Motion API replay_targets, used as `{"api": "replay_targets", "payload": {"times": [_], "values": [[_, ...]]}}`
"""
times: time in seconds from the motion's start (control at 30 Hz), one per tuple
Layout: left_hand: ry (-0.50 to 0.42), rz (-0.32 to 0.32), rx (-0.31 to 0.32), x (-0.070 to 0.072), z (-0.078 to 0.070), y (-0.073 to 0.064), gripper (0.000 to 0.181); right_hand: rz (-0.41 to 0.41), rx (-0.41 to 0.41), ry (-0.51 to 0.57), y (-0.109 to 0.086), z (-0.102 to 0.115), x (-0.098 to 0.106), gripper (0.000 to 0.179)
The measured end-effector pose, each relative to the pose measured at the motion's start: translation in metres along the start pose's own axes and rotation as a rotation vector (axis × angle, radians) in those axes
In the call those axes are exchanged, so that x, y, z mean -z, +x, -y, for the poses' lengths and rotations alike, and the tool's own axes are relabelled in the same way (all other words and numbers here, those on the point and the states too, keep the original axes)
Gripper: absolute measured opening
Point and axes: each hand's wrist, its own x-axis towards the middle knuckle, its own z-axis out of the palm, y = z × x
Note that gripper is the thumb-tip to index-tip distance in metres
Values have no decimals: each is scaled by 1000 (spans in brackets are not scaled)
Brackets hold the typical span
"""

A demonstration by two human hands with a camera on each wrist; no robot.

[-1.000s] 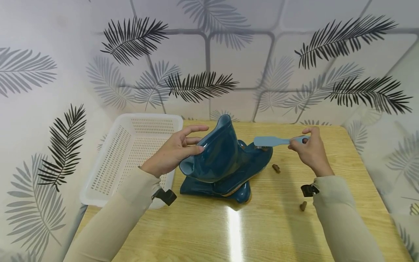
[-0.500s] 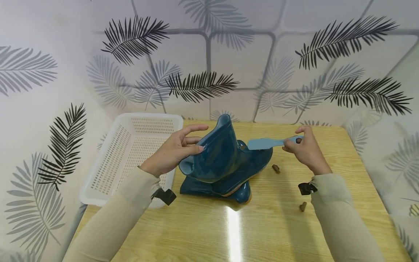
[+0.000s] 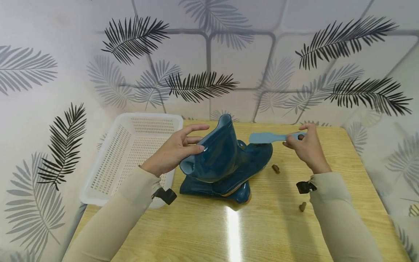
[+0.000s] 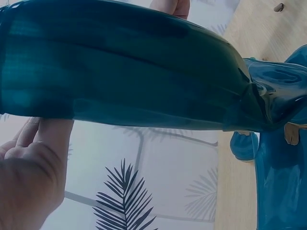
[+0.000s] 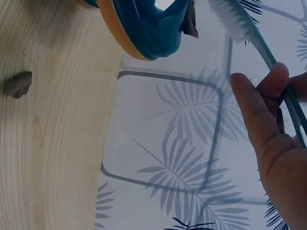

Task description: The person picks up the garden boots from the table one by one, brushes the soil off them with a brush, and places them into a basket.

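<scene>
Two glossy dark teal rubber boots lie stacked at the table's middle. My left hand [image 3: 178,149] grips the upper boot [image 3: 226,156] by its shaft, thumb above and fingers below; the left wrist view shows that shaft [image 4: 120,67] held by the left hand [image 4: 33,167]. The lower boot [image 3: 204,188] lies flat under it. My right hand [image 3: 304,145] pinches the handle of a light blue brush [image 3: 265,137], whose bristled head sits at the upper boot's toe. In the right wrist view the brush [image 5: 240,24] hovers just beside the toe [image 5: 148,28], where a brown clump [image 5: 190,21] clings.
A white perforated basket [image 3: 131,153] stands at the table's left edge beside my left forearm. Two small brown lumps [image 3: 276,168] [image 3: 302,206] lie on the wooden table [image 3: 262,225] right of the boots. A leaf-patterned wall closes the back and sides.
The brush head slid left along the boot's toe, then back right and slightly up. My right hand rose a little. The left hand and both boots stayed put.
</scene>
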Motion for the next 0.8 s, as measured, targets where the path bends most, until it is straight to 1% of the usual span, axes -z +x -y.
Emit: {"api": "replay_targets", "payload": {"times": [0.07,0.1,0.17,0.27,0.37,0.47,0.5,0.57,0.63,0.7,0.73,0.8], "values": [[-6,-3,0,1,0,-1,59,19,-6,-9,1,-1,-1,43],[-5,-2,-1,1,1,-1,59,12,-9,-28,1,-2,-1,43],[-5,3,-4,2,2,-1,59,-32,-26,-76,1,-5,0,43],[-2,3,-3,2,2,-1,60,-114,-51,-106,-1,-9,2,44],[-7,2,0,3,2,-1,59,-180,-67,-97,-1,-12,6,43],[-13,-1,2,4,0,-2,59,-205,-61,-74,0,-12,7,40],[-12,-3,2,4,0,-2,59,-198,-53,-54,0,-12,6,38],[-8,-9,3,3,0,-2,59,-152,-29,5,0,-12,4,35],[-4,-21,-3,3,0,-2,59,-76,-7,72,-1,-13,1,33],[-5,-49,-14,2,0,-2,58,-9,2,122,-2,-15,-1,33],[-9,-67,-21,2,0,-2,57,3,-1,119,-3,-16,-1,33],[-20,-105,-32,2,0,-1,55,-4,-14,98,-5,-19,-1,34]]}}
